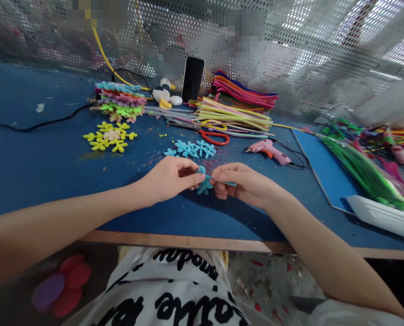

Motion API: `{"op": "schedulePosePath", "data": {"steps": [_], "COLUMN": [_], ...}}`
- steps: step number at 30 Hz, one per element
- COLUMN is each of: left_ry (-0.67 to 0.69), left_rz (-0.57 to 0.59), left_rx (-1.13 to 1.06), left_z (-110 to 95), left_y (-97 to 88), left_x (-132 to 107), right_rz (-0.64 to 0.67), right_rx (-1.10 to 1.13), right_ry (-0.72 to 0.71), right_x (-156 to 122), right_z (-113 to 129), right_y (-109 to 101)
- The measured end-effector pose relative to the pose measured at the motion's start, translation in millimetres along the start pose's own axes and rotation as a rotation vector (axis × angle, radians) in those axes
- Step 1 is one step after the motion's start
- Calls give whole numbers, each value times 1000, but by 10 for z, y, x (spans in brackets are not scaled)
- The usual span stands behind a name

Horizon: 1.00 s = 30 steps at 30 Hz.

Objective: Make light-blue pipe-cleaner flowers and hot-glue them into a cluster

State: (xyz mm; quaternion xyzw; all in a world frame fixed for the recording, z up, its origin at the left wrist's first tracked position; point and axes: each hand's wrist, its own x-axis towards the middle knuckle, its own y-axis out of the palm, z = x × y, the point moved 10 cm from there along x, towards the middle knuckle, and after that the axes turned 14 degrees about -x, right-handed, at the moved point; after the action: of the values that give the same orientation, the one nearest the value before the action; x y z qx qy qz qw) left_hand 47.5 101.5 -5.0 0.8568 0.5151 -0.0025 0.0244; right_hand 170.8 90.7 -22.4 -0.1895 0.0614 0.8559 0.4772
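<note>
On the tabletop (52, 163), yellow flowers (99, 144) ring a pale one (112, 135), and the stack (120, 98) behind looks finished. The left hand (178, 175) pinches a blue flower (204, 186), in front of the shaped blue cluster (190, 149). The right hand (239, 181) grips its straight strand, so this one seems partly formed; winding or fastening that strand apparently remains.

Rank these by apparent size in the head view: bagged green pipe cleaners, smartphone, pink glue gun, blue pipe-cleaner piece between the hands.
Largest: bagged green pipe cleaners
Next: smartphone and pink glue gun, too alike to rank
Smallest showing: blue pipe-cleaner piece, partly covered
</note>
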Motion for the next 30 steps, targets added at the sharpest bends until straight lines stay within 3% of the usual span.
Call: {"op": "schedulePosePath", "data": {"steps": [4, 9, 14, 20, 30], "left_ry": [63, 40, 46, 11, -80], "left_rz": [35, 92, 46, 26, 39], "left_rx": [71, 116, 26, -70, -343], "left_z": [-83, -100, -152, -130, 18], "left_y": [4, 55, 29, 31, 87], "left_x": [-6, -36, -48, -53, -42], "right_rz": [77, 100, 123, 91, -83], "right_rx": [106, 95, 68, -33, -140], "right_ry": [-15, -84, -142, -165, -343], "right_x": [-3, -12, -30, -23, -49], "right_z": [24, 82, 154, 176, 261], "right_y": [72, 67, 82, 88, -4]}}
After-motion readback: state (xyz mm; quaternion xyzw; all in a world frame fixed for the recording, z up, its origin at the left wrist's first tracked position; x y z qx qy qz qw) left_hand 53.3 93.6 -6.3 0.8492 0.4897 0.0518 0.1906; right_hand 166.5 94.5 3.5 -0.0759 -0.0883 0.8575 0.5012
